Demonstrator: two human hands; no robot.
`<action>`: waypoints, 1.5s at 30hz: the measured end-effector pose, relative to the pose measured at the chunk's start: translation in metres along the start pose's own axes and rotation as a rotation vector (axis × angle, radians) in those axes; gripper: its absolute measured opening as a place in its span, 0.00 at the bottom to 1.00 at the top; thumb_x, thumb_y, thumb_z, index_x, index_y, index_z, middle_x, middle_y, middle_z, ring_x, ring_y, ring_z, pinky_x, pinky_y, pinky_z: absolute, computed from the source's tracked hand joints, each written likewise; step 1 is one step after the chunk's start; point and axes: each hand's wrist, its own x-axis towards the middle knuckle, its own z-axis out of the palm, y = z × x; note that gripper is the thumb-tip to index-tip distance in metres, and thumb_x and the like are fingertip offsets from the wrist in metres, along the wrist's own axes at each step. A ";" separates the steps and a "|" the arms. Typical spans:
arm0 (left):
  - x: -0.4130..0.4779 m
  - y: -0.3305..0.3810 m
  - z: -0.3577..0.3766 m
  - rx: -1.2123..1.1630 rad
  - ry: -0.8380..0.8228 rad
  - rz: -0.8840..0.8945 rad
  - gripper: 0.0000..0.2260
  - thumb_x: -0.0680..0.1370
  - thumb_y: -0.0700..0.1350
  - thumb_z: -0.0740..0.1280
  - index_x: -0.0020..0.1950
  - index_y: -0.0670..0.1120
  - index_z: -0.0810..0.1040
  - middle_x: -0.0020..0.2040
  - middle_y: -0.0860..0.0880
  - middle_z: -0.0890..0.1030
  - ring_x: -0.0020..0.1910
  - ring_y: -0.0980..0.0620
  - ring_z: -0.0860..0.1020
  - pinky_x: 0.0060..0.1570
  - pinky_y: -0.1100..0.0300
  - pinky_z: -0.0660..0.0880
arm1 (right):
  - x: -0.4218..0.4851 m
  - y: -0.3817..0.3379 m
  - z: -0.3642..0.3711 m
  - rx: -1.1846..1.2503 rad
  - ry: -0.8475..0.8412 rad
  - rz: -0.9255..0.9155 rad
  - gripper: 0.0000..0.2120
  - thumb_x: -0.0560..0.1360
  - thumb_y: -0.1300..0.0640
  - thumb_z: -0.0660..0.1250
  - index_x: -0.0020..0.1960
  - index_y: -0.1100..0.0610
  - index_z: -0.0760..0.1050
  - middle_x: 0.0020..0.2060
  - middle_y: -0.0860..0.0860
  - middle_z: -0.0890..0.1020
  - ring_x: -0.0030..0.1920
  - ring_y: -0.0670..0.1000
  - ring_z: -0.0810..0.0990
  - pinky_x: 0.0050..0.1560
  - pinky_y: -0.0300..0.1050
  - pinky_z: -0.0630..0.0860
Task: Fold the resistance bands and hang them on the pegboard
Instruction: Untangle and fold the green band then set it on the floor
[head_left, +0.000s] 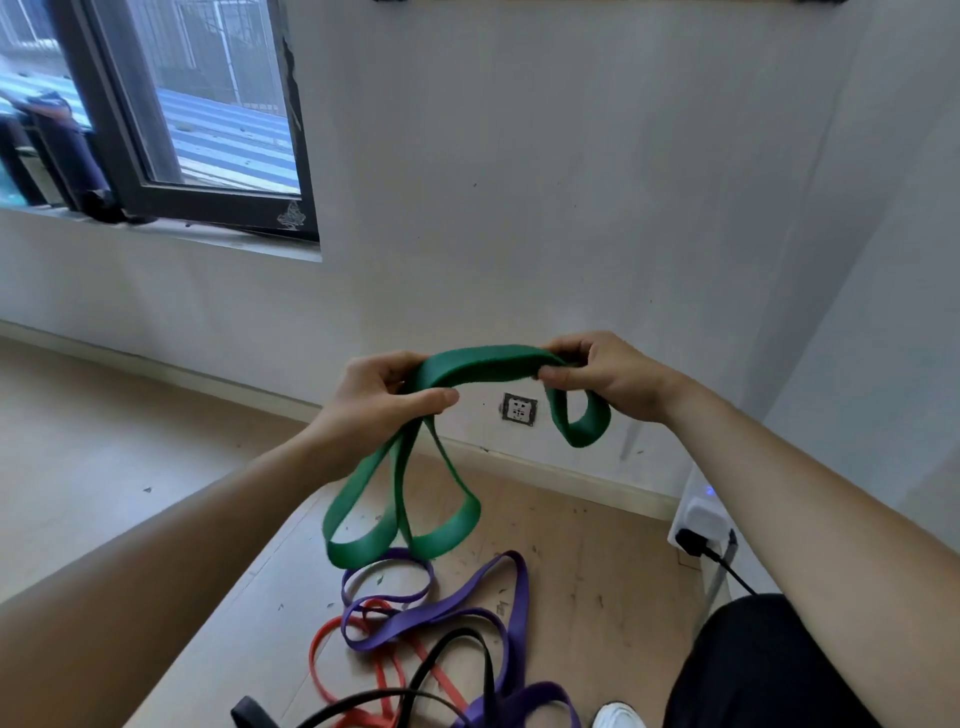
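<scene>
Wooden floor (597, 545) held spare bands (441, 616). Left hand (374, 400) and right hand (602, 379) each pinched the green resistance band (485, 362) at its folds; judged soft, light, springy.

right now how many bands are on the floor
3 at least, tangled together below the green band: purple, red, black. The purple may be two bands; the pile runs out of frame.

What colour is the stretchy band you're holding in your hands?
Green. The resistance band shows clearly in the head view.
</scene>
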 end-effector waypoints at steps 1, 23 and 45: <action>0.000 0.003 -0.001 -0.006 0.003 0.004 0.12 0.73 0.38 0.77 0.55 0.47 0.84 0.43 0.48 0.87 0.42 0.52 0.85 0.47 0.64 0.82 | 0.001 0.005 0.001 -0.086 -0.044 0.034 0.12 0.74 0.56 0.74 0.57 0.57 0.83 0.47 0.57 0.85 0.50 0.57 0.83 0.57 0.49 0.78; -0.013 0.001 -0.023 0.319 -0.222 0.070 0.14 0.72 0.38 0.79 0.55 0.43 0.82 0.46 0.44 0.86 0.47 0.46 0.86 0.53 0.48 0.83 | 0.006 -0.050 0.074 -0.146 -0.182 -0.144 0.13 0.75 0.60 0.75 0.58 0.61 0.81 0.46 0.53 0.85 0.46 0.51 0.84 0.49 0.43 0.80; -0.007 0.006 -0.006 -0.028 -0.089 0.061 0.17 0.75 0.37 0.75 0.63 0.41 0.81 0.53 0.45 0.87 0.53 0.49 0.85 0.53 0.62 0.80 | 0.001 -0.049 0.069 -0.125 -0.143 -0.140 0.15 0.76 0.60 0.75 0.62 0.56 0.80 0.49 0.48 0.86 0.47 0.45 0.85 0.47 0.36 0.79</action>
